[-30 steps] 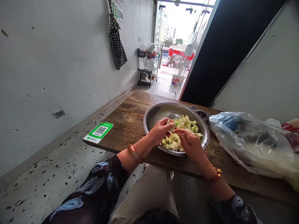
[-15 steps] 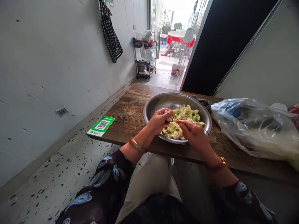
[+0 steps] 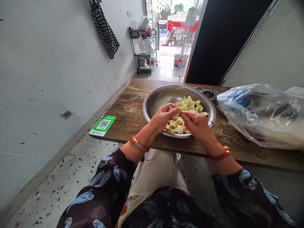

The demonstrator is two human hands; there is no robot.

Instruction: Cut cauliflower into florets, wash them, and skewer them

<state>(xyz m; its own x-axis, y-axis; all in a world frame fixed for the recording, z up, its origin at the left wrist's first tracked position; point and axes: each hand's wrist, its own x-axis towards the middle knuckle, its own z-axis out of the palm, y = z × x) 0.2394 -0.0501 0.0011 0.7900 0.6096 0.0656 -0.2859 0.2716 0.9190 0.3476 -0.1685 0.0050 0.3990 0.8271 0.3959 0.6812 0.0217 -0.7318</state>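
A wide steel bowl [image 3: 154, 98] stands on the wooden table, with cut cauliflower florets [image 3: 187, 104] heaped toward its right side. Over the bowl, my left hand [image 3: 164, 116] pinches a pale green cauliflower floret [image 3: 178, 113] between thumb and fingers. Close beside it, my right hand [image 3: 195, 122] is closed on a thin skewer [image 3: 210, 121], whose tail sticks out to the right past the bowl's rim. The fingertips of both hands nearly meet at the floret. Whether the skewer's tip is inside the floret is hard to make out.
Several loose skewers [image 3: 229, 131] lie on the wooden table [image 3: 125, 109] right of the bowl. Beyond them sits a clear plastic bag [image 3: 263, 117]. A dark cloth [image 3: 207, 92] lies behind the bowl. A green QR card [image 3: 103, 125] rests at the table's left edge.
The view has tilted down slightly. My hands stay together over the bowl, and the floret's green stem now shows more plainly between them.
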